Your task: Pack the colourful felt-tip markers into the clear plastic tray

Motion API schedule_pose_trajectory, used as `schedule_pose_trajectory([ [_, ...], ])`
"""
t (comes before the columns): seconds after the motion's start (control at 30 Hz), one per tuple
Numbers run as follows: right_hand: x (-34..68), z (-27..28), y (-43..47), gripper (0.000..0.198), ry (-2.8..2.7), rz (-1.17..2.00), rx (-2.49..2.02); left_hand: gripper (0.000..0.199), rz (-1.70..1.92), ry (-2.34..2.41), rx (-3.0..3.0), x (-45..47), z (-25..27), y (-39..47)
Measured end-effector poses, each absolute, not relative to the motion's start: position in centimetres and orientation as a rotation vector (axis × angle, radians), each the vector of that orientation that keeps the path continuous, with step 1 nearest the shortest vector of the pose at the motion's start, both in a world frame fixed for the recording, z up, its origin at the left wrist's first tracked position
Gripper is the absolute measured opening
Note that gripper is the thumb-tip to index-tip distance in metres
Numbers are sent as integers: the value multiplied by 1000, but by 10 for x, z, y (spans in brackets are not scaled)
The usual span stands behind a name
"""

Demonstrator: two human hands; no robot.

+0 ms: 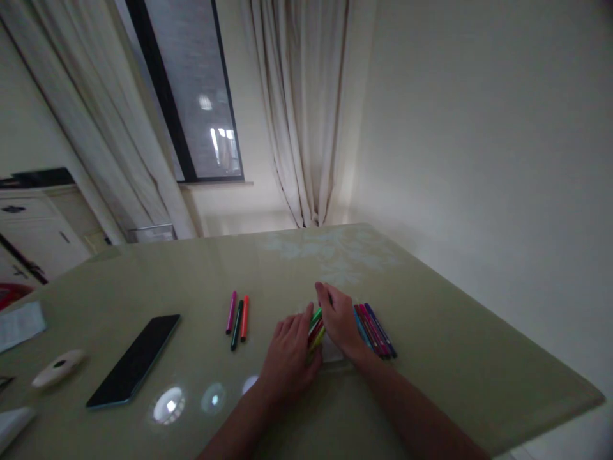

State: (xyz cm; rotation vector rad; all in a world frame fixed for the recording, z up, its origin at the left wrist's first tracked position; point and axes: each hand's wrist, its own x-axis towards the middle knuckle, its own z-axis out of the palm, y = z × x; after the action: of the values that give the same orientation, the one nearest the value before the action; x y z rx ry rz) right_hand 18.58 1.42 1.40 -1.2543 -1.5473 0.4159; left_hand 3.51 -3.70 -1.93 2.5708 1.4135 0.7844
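Note:
My left hand (290,354) rests on the table with its fingers curled along a small bunch of felt-tip pens (315,333), green, red and yellow. Closed above them is my right hand (342,319), its thumb raised at the upper end of the green felt-tip pen (316,314); its fingertips are partly hidden. Under my right wrist lies a pale, see-through sleeve (332,351). Just right of that wrist, several blue, red and purple felt-tip pens (376,331) lie side by side.
Three pens, pink (230,313), dark green (237,326) and orange (244,318), lie left of my hands. Farther left are a black tablet-like device (134,361), a white mouse-shaped object (58,369) and a pale sheet (22,326). A wall (479,160) borders the table's right side.

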Motion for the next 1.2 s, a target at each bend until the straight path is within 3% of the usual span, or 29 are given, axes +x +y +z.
schedule_pose_trajectory([
  [0.27,175,12,5,52,-1706,750,-1073,68,609,1598,2325,29,-21,-31],
  [0.4,181,9,15,50,-1539,904,-1042,61,769,1728,2227,14,-15,-20],
  [0.53,194,9,28,55,-1450,843,-1112,55,818,2026,2222,-6,-10,-10],
  [0.73,225,13,46,62,-1470,630,-1229,43,564,2300,2335,-19,-10,-10],
  [0.93,264,12,57,64,-1675,381,-1621,48,467,2335,2349,-31,-11,-6],
  [1.1,269,9,57,65,-1916,415,-1741,40,748,1868,2471,-15,-3,-13],
  [1.2,264,11,52,62,-2026,419,-1723,60,622,1282,2641,6,-1,-28],
])
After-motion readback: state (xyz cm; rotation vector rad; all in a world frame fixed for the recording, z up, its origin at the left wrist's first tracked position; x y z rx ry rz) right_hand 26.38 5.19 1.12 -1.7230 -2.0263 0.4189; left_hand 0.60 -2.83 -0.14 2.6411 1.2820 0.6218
